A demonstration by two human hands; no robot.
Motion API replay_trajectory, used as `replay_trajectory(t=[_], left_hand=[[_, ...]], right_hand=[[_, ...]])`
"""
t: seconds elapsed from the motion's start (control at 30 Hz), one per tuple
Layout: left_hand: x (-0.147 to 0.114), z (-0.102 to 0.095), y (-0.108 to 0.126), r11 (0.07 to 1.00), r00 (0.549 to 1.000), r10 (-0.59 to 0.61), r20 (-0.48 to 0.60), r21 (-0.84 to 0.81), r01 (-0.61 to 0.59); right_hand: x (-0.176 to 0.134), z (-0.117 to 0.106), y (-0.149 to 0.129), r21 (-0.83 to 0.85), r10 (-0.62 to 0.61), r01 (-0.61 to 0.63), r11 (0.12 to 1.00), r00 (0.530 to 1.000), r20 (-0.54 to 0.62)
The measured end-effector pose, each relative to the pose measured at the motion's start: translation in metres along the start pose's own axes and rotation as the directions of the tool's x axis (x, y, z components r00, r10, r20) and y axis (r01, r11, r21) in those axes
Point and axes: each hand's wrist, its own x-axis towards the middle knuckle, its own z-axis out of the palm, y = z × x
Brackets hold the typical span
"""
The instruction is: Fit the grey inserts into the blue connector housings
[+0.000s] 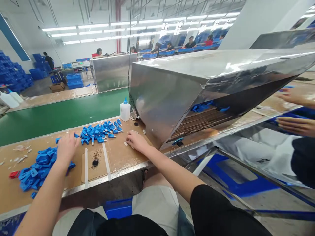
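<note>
My left hand (67, 146) is over the cardboard-covered bench, between two heaps of blue plastic parts. Its fingers are curled, and bits of blue show at their edges; what they hold is hidden. Beside it on the near left lies a heap of small blue plastic pieces (36, 168). Farther on, blue pieces with pale tips (97, 132) are spread in a loose pile. To the right of that pile, my right hand (136, 141) rests low near the cardboard with its fingers pinched together. Something small and whitish shows at the fingertips, too small to name.
A white squeeze bottle (125, 111) with a blue cap stands by the green conveyor belt (61, 113). A metal hood (162, 95) rises on the right. A taped cardboard patch with a dark hole (95, 163) lies between my arms. A co-worker's hands (296, 126) are at far right.
</note>
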Motion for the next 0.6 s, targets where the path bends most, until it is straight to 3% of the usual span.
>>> replay_trajectory(t=[0.07, 0.13, 0.2, 0.27, 0.37, 0.43, 0.5, 0.6], left_hand=[[0.007, 0.008, 0.027, 0.903, 0.991, -0.134, 0.011, -0.411, 0.126], [0.012, 0.023, 0.051, 0.632, 0.959, -0.244, 0.142, -0.727, 0.268], [0.013, 0.039, 0.067, 0.378, 0.93, -0.262, 0.258, -0.859, 0.345], [0.01, 0.052, 0.072, 0.244, 0.923, -0.235, 0.305, -0.9, 0.36], [0.002, 0.065, 0.069, 0.202, 0.922, -0.211, 0.323, -0.909, 0.365], [-0.001, 0.071, 0.065, 0.203, 0.926, -0.211, 0.314, -0.912, 0.356], [-0.001, 0.077, 0.064, 0.203, 0.937, -0.2, 0.285, -0.924, 0.325], [0.005, 0.085, 0.066, 0.164, 0.945, -0.185, 0.269, -0.94, 0.3]], right_hand=[[0.004, -0.002, -0.002, 0.043, 0.009, -0.005, 0.999, 0.997, -0.08], [0.015, -0.005, -0.013, 0.189, 0.015, 0.021, 0.982, 0.982, -0.187], [0.032, -0.005, -0.033, 0.432, 0.009, 0.096, 0.897, 0.972, -0.234], [0.051, 0.001, -0.06, 0.676, -0.017, 0.155, 0.721, 0.978, -0.206], [0.072, 0.024, -0.096, 0.911, -0.061, 0.128, 0.391, 0.992, -0.113], [0.074, 0.041, -0.11, 0.971, -0.098, 0.056, 0.231, 0.995, -0.034], [0.067, 0.052, -0.114, 0.98, -0.172, -0.003, 0.197, 0.984, 0.037], [0.056, 0.057, -0.11, 0.96, -0.341, -0.045, 0.275, 0.929, 0.141]])
